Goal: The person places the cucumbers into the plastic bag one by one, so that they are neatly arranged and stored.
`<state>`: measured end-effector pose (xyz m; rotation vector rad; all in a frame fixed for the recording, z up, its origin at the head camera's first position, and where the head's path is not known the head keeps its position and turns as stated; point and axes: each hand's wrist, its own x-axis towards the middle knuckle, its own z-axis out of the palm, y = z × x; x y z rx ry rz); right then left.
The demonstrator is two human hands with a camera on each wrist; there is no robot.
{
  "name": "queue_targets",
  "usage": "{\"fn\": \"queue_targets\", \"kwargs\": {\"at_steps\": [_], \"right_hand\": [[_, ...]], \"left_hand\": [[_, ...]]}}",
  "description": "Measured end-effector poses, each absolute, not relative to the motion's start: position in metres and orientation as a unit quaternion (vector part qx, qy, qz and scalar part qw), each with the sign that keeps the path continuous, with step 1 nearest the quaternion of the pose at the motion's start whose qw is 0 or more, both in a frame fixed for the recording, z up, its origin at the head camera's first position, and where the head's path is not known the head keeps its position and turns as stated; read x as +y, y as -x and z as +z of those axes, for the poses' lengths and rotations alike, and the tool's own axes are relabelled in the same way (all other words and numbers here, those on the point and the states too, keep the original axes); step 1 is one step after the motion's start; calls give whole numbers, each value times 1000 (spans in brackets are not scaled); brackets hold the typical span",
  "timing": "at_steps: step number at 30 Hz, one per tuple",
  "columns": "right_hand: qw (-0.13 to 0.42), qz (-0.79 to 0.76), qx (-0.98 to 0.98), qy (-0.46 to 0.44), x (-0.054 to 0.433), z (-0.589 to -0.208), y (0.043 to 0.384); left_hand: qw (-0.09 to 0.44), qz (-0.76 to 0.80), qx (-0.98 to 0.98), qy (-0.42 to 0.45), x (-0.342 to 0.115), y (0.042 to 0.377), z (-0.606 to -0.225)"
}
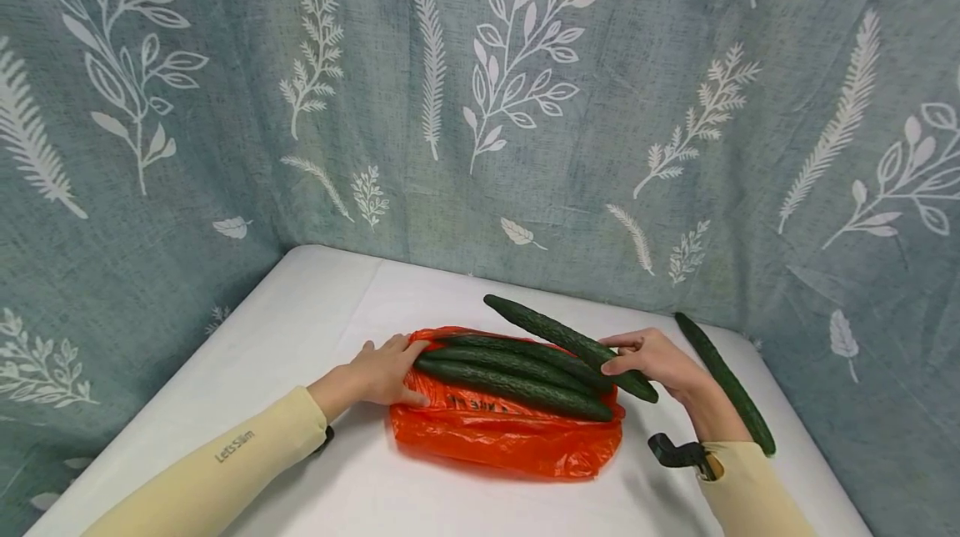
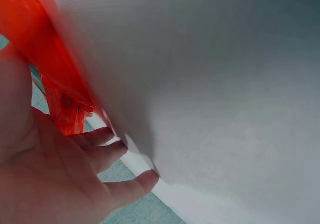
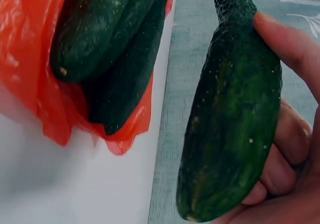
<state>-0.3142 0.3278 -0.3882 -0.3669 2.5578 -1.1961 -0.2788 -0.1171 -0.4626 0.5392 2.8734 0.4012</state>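
My right hand (image 1: 660, 360) grips a long dark green cucumber (image 1: 551, 330) near its right end, thumb on one side and fingers on the other. The cucumber slants above the right part of a red plastic bag (image 1: 510, 444), and the right wrist view shows it raised beside the bag. Inside the bag's open top, several cucumbers (image 1: 517, 387) lie side by side. At the bag's left end rests my left hand (image 1: 381, 374), fingers spread and the thumb against the front plastic. In the left wrist view, its fingertips (image 2: 150, 176) reach the white tabletop.
Another cucumber (image 1: 723, 383) lies on the white table (image 1: 315, 295) near its right edge, partly behind my right wrist. A blue-grey curtain (image 1: 450, 103) with white leaf prints hangs along the table's back and sides.
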Motion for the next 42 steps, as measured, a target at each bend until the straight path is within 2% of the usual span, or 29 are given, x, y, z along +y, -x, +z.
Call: {"fn": "queue_targets", "kwargs": {"at_steps": [12, 19, 32, 42], "right_hand": [[178, -392, 885, 180, 301, -393, 328], [193, -374, 890, 177, 292, -395, 334], [201, -331, 900, 198, 276, -403, 349], [185, -303, 910, 215, 269, -403, 352]], "left_hand": [[77, 137, 970, -185, -119, 280, -465], [81, 133, 969, -190, -117, 281, -464], [86, 130, 970, -186, -118, 278, -464], [86, 124, 971, -184, -118, 279, -464]]}}
